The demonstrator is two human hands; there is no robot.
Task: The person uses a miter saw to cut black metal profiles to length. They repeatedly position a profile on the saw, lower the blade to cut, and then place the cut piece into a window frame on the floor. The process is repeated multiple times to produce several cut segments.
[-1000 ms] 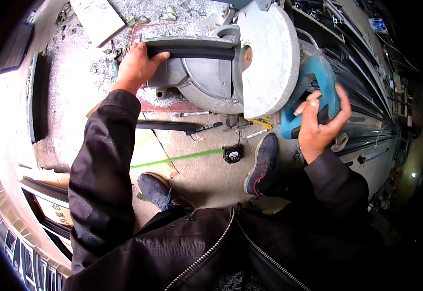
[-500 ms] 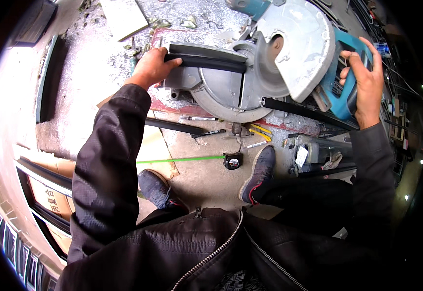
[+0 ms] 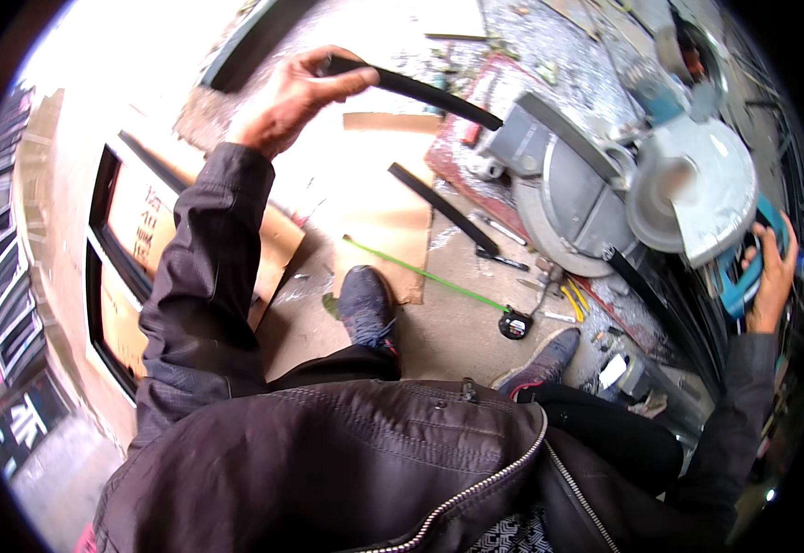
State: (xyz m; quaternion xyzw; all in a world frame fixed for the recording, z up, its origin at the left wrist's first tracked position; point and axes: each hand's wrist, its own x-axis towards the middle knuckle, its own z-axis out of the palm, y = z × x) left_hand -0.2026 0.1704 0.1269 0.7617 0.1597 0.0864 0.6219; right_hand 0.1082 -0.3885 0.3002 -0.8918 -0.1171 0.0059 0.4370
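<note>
My left hand (image 3: pixel 282 103) pinches one end of a short black profile strip (image 3: pixel 439 97) between thumb and fingers. The strip slants down to the right, and its far end reaches the left edge of the mitre saw's grey base (image 3: pixel 559 198). My right hand (image 3: pixel 773 281) is wrapped round the saw's teal handle (image 3: pixel 741 284). Under the pale blade guard (image 3: pixel 723 175), the round blade looks smeared. Longer black profiles (image 3: pixel 651 295) lie at the saw's near right side, their ends close to the turntable.
Another black strip (image 3: pixel 439 207) lies partly over a cardboard sheet (image 3: pixel 379 249). Near my feet are a tape measure (image 3: pixel 514 323) with its green tape drawn out, a black marker (image 3: pixel 503 260) and a yellow-handled tool (image 3: pixel 574 300). Black frames (image 3: pixel 107 276) with cardboard stand at left.
My left hand has drawn the black strip left, off most of the saw base. The view has turned, so the saw sits further right. My right hand stays on the handle.
</note>
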